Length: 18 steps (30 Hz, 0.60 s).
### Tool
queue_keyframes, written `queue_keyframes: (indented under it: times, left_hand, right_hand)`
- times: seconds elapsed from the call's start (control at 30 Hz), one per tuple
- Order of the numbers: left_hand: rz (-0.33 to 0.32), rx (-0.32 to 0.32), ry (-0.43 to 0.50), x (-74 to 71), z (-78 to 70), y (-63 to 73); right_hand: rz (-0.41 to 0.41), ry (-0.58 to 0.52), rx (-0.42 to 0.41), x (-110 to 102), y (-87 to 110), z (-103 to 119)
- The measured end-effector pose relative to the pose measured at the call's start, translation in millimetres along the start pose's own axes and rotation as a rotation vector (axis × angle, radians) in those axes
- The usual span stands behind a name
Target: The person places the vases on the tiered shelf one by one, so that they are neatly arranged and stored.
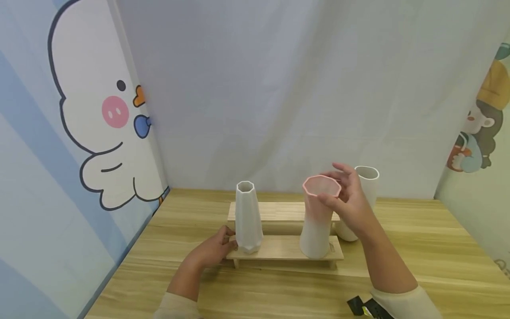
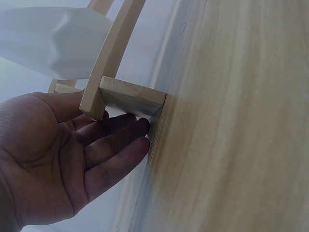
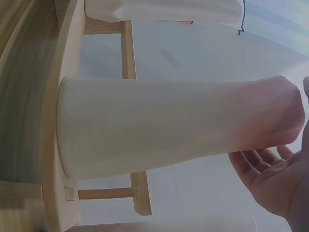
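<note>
A pink-and-white vase [image 1: 314,230] stands upright on the lower step of a two-step wooden stand [image 1: 279,248]. My right hand [image 1: 346,201] holds its pink upper part lightly, thumb in front of the rim and fingers around the far right side. In the right wrist view the base of this vase [image 3: 145,125] sits flat on the board. My left hand [image 1: 211,250] grips the left end of the lower step. The left wrist view puts its fingers [image 2: 116,166] under the board's end. Close beside that hand, a white faceted vase [image 1: 248,221] rests on the same step.
Behind my right forearm stands another white vase [image 1: 368,186], partly hidden, at the stand's right. A black item [image 1: 360,305] lies by my right sleeve. The wood-grain table [image 1: 418,248] meets a pale cloth backdrop [image 1: 279,110]; printed cartoon walls flank both sides.
</note>
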<state>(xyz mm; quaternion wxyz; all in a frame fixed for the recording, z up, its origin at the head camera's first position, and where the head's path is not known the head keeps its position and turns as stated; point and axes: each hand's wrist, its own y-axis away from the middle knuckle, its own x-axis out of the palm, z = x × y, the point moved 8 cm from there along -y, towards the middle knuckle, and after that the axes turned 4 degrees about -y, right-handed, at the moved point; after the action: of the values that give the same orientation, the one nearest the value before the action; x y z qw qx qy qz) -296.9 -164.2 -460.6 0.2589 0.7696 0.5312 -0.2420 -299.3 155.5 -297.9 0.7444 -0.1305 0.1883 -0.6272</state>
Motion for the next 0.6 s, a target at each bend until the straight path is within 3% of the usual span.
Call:
queue_keyframes:
  times: [0.6]
  left_hand:
    - [0.002,0.002,-0.008,0.6,4.2,-5.3]
  right_hand:
    - [-0.040,0.029,-0.126,-30,-1.2,16]
